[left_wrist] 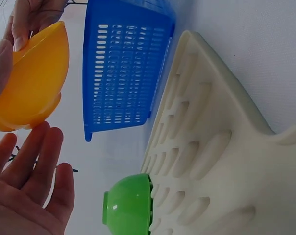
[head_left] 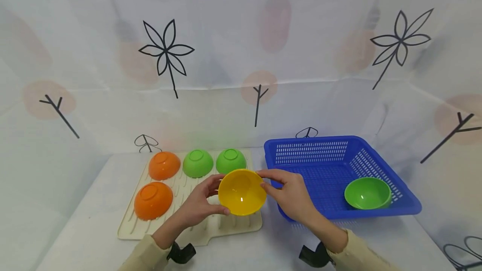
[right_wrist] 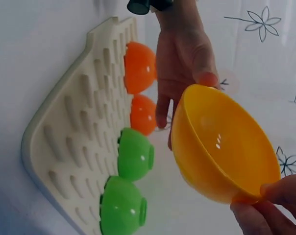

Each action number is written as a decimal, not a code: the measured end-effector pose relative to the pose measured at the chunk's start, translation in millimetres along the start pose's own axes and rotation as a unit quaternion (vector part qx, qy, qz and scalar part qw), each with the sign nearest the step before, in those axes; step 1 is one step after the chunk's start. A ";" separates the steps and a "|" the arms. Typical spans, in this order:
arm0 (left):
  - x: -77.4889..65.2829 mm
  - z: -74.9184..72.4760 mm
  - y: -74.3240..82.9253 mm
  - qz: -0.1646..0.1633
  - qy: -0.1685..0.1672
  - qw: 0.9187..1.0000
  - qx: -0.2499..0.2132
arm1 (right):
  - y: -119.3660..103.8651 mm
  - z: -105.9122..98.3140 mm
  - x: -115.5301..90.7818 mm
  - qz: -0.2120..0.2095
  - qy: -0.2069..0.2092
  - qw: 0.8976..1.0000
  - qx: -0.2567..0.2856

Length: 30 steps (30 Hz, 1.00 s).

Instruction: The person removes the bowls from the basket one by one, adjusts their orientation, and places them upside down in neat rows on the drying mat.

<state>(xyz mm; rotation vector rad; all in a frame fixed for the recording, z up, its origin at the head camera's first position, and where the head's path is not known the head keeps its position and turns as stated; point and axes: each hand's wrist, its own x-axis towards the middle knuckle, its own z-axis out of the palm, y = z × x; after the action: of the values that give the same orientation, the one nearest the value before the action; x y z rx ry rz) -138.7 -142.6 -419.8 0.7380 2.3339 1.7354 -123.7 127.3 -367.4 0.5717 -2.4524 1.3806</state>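
A yellow bowl (head_left: 242, 192) is held up above the front of the drying mat, its inside turned toward the head camera. My right hand (head_left: 288, 191) pinches its rim at the right between thumb and fingers. On the opposite side my left hand (head_left: 199, 202) holds it, thumb at the rim and fingers reaching behind; in the left wrist view the fingertips (left_wrist: 39, 128) touch its underside. On the cream ridged drying mat (head_left: 128, 227), two orange bowls (head_left: 153, 200) and two green bowls (head_left: 197, 163) sit upside down.
To the right stands a blue perforated basket (head_left: 308, 179) with one green bowl (head_left: 368, 193) inside, opening upward and slightly tilted. A white patterned cloth (head_left: 226, 62) hangs behind the white-covered table (head_left: 86, 225).
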 end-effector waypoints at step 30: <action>-2.9 -5.4 6.1 0.061 0.081 0.993 0.064 | 2.3 2.3 2.3 0.084 -0.053 0.993 0.069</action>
<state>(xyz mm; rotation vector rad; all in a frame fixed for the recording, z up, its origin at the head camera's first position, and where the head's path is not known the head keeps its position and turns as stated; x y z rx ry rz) -136.5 -147.3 -412.9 0.8050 2.5797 1.7674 -126.9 125.9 -369.2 0.4891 -2.5535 1.6354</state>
